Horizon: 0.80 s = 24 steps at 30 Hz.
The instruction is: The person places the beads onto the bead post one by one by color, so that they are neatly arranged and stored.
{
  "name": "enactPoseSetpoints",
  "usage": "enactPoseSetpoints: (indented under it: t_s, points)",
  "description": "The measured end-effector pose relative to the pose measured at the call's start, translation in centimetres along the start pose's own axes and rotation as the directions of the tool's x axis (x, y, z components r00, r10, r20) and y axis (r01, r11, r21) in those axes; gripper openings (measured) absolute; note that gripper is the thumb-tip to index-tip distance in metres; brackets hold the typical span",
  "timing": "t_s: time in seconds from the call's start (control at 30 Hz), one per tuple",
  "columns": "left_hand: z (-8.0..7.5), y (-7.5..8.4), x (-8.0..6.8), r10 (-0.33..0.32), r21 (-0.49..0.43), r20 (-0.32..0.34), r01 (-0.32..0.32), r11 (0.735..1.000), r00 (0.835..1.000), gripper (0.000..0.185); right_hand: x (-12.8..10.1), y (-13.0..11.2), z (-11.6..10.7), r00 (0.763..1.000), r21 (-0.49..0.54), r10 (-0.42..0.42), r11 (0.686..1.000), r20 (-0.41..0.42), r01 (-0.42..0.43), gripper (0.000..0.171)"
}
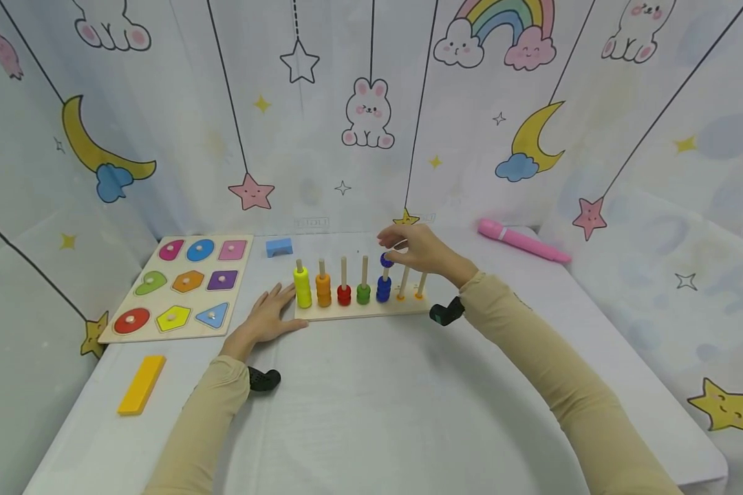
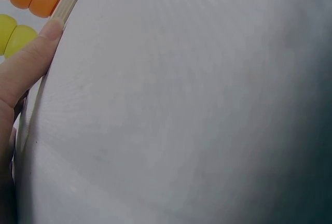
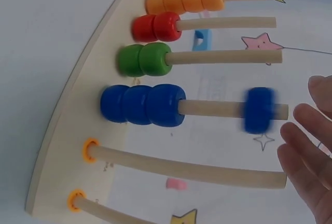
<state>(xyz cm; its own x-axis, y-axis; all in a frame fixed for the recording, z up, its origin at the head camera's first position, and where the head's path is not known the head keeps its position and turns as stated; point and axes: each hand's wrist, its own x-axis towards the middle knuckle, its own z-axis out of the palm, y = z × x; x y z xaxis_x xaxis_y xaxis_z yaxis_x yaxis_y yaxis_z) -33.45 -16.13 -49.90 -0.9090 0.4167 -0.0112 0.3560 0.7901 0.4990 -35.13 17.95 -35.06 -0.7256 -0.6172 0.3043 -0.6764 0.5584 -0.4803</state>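
A wooden counting board with upright pegs carries coloured beads: yellow, orange, two red, two green and three stacked blue. Another blue bead, blurred, is threaded near the top of the blue peg. Just beyond the peg's tip is my right hand, its fingers loosely extended and apart from that bead in the right wrist view. My left hand rests at the board's left end, fingers spread, thumb against its front edge. Two pegs at the right bear no beads.
A shape puzzle board lies at the left, with a yellow block in front of it. Behind the counting board sits a blue block. A pink pen-like toy lies at the back right, near the patterned curtain.
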Motion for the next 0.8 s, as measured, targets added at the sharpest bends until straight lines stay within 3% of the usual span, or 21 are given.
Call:
enactPoseSetpoints:
  t_s: [0.8]
  points:
    - [0.2,-0.3,0.2,0.028,-0.005,-0.006,-0.028,1.000,1.000,0.089,-0.7,1.1,-0.9,1.000,-0.062,0.026,0.998,0.003,-0.026,0.027]
